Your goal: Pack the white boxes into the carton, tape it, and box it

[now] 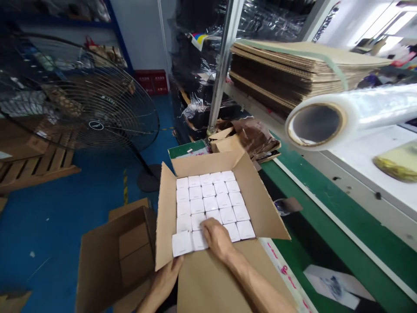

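Note:
An open cardboard carton (260,204) holds rows of small white boxes (210,203), packed side by side. My right hand (216,237) reaches over the front flap, its fingers curled down onto a small white box in the front rows; the fingertips are partly hidden among the boxes. At the carton's front left corner is my left hand (167,276), its thumb just below the front-left white box (182,243). That box sits a little higher than its neighbours and slightly out of line. The other fingers of my left hand are hidden by the carton's left flap (165,217).
Left of the carton, another open carton (97,256) stands low. A large floor fan (96,125) is behind it. On the right run a green work surface (293,243), a roll of clear film (355,113) and stacked cardboard sheets (306,69). A metal post (224,65) rises behind.

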`<action>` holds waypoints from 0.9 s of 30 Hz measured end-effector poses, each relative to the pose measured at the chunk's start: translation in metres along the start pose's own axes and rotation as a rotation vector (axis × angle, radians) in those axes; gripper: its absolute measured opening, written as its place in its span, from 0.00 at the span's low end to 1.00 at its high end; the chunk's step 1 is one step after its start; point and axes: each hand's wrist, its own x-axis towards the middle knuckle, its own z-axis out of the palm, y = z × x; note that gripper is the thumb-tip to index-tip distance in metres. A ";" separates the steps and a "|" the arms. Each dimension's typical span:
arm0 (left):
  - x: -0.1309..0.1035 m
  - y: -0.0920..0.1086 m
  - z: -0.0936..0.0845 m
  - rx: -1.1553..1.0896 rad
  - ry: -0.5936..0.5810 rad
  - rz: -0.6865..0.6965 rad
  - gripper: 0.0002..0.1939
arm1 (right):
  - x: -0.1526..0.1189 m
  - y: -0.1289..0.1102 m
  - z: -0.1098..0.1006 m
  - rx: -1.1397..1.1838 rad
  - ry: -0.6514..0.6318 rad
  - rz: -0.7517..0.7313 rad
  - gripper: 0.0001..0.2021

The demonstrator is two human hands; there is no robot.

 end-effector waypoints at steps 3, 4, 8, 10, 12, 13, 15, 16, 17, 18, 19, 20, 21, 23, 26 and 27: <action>-0.025 0.017 -0.025 0.315 -0.083 0.105 0.22 | -0.012 0.010 0.013 -0.034 -0.058 -0.031 0.13; -0.032 0.023 -0.031 0.385 -0.075 0.193 0.22 | -0.014 0.010 0.018 -0.048 -0.066 -0.048 0.14; -0.040 0.050 -0.027 0.687 0.230 0.495 0.17 | -0.013 0.003 0.024 -0.109 -0.084 -0.094 0.15; -0.032 0.061 -0.016 0.860 0.309 0.563 0.21 | -0.009 0.000 0.021 -0.129 -0.105 -0.091 0.15; -0.021 0.073 -0.011 0.988 0.280 0.588 0.30 | -0.004 -0.003 0.016 -0.144 -0.120 -0.064 0.15; -0.014 0.079 -0.012 1.032 0.248 0.554 0.32 | -0.003 -0.003 0.014 -0.148 -0.123 -0.049 0.16; 0.001 0.094 -0.024 1.093 0.158 0.395 0.33 | -0.002 -0.004 0.010 -0.142 -0.122 -0.031 0.19; 0.009 0.101 -0.031 1.104 0.094 0.313 0.34 | -0.002 -0.005 0.009 -0.135 -0.120 -0.028 0.20; 0.016 0.107 -0.039 1.097 0.024 0.258 0.36 | -0.003 -0.004 0.009 -0.127 -0.117 -0.027 0.21; 0.021 0.112 -0.046 1.081 -0.039 0.226 0.37 | -0.004 -0.004 0.009 -0.120 -0.112 -0.028 0.21; 0.024 0.117 -0.050 1.062 -0.085 0.216 0.37 | -0.005 -0.003 0.010 -0.114 -0.105 -0.029 0.21; 0.026 0.120 -0.052 1.051 -0.109 0.216 0.35 | -0.005 -0.002 0.011 -0.111 -0.097 -0.030 0.20; 0.027 0.122 -0.052 1.054 -0.114 0.213 0.33 | -0.005 -0.001 0.012 -0.109 -0.088 -0.031 0.20; 0.025 0.125 -0.048 1.096 -0.100 0.191 0.30 | -0.005 0.001 0.015 -0.105 -0.071 -0.039 0.20; 0.022 0.130 -0.038 1.166 -0.102 0.170 0.30 | -0.003 0.003 0.018 -0.099 -0.057 -0.052 0.18; 0.022 0.133 -0.036 1.187 -0.110 0.169 0.30 | -0.002 0.003 0.019 -0.098 -0.052 -0.054 0.18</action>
